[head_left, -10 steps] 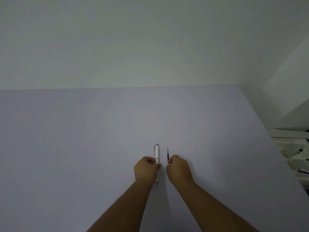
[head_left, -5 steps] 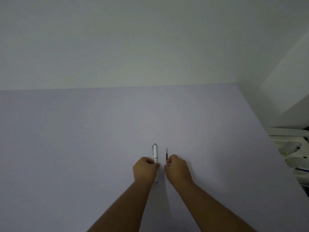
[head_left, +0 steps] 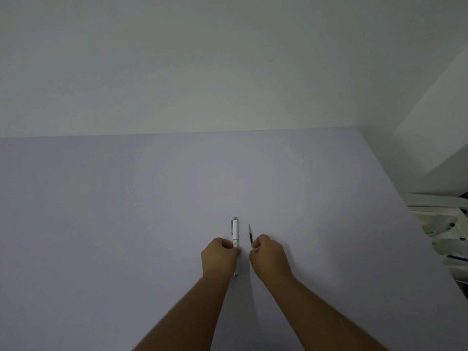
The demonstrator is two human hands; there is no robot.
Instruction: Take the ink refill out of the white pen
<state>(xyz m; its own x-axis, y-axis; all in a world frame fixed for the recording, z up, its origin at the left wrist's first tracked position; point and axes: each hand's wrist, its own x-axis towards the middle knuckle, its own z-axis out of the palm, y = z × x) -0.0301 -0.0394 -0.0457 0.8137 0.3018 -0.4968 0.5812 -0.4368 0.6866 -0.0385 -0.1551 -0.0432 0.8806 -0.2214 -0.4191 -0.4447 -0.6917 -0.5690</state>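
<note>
Midway along the desk's (head_left: pixel 101 211) near edge, the left hand (head_left: pixel 219 257) curls around the white pen (head_left: pixel 235 231), steadying its barrel. The right hand (head_left: pixel 268 258) pinches the thin ink refill (head_left: pixel 250 234) just beside the pen, not touching it. The 2 pieces look separated, so extraction seems done.

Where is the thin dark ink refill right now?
In the head view, the thin dark ink refill is pinched in the right hand, just right of the white pen held by the left hand, over the pale lilac table.
</note>
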